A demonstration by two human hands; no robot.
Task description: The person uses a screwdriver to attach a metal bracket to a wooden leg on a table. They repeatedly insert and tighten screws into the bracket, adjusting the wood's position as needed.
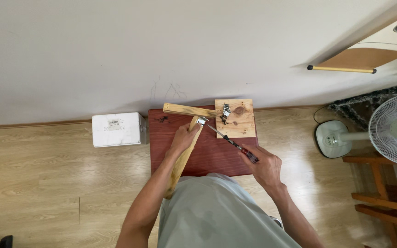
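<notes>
A low surface (217, 158) stands on the floor (47, 183) against the wall (161, 46). On its far right corner lies a square board (242, 121) with metal brackets (226, 110) on it. A short batten (187, 109) lies along the far edge; a longer batten (182, 160) runs from it toward the person. A box (118, 129) sits left of the surface, a fan (391, 131) to the right, above a wooden stool (387, 193).

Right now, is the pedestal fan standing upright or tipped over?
Upright: the fan has its round base flat on the wood floor, seen from above.
</notes>
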